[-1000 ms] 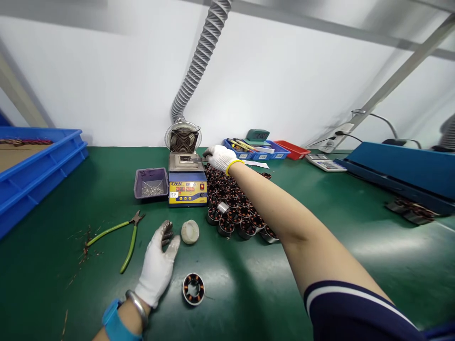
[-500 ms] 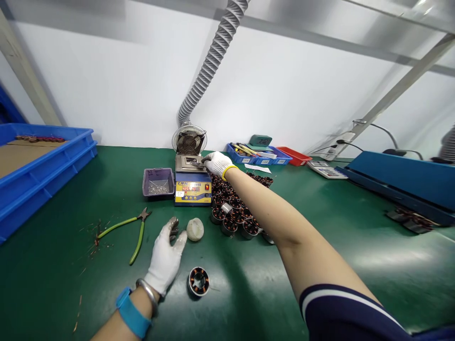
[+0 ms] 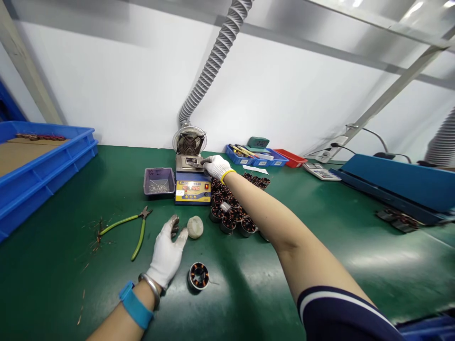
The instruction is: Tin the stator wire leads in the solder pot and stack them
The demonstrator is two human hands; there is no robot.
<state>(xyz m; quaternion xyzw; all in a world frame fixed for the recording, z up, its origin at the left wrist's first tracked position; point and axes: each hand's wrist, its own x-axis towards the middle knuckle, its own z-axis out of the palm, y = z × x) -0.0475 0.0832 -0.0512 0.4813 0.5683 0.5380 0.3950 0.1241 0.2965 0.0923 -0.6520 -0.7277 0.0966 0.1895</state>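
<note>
My right hand [image 3: 216, 167], in a white glove with a yellow cuff, reaches to the top of a solder pot [image 3: 193, 189] with a lit red display. Its fingers are closed on a thin flat metal strip [image 3: 196, 165] lying over the pot's opening. My left hand [image 3: 167, 253], gloved with darkened fingertips, rests half-curled on the table, thumb and fingers apart and nothing between them. Its thumb tip is close beside a small whitish jar [image 3: 195, 227]; contact cannot be made out. Nearer me stands a single wound motor stator [image 3: 198, 276] with a wire end sticking out.
Green-handled cutters [image 3: 141, 232] lie left of my hand near copper wire scraps [image 3: 99, 233]. A purple bin [image 3: 159, 181] adjoins the pot. Many stators [image 3: 228, 222] stand under my right forearm. A ducted fan [image 3: 190, 142], blue trays [image 3: 261, 161] and a large blue crate [image 3: 50, 175] surround the area.
The view has shifted slightly. My right hand and the metal strip have moved only a little at the pot's opening. My left hand keeps its place beside the jar.
</note>
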